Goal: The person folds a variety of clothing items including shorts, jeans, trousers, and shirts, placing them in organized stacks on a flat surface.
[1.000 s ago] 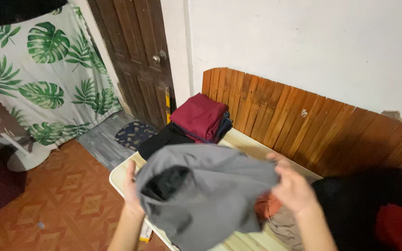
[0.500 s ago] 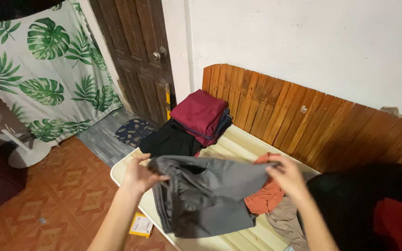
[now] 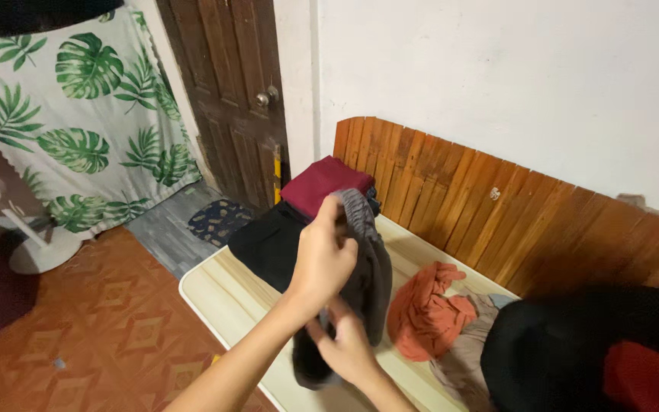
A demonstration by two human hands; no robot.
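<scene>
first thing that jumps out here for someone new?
Dead centre, the left hand and right hand grip a bunched grey garment above the pale table. A crumpled orange cloth lies right of it, a folded maroon stack behind, and a leaf-print curtain fills the upper left.

The left hand [image 3: 323, 255] is gripping the upper end of a grey garment [image 3: 366, 267], holding it up over the pale table [image 3: 215, 294]. The right hand [image 3: 347, 347] is pinching the garment's lower part near the table's front edge. An orange cloth [image 3: 425, 313] is lying just beside it toward the right. A maroon folded stack [image 3: 316, 187] is sitting at the far corner, against the wooden slat panel [image 3: 497, 221].
</scene>
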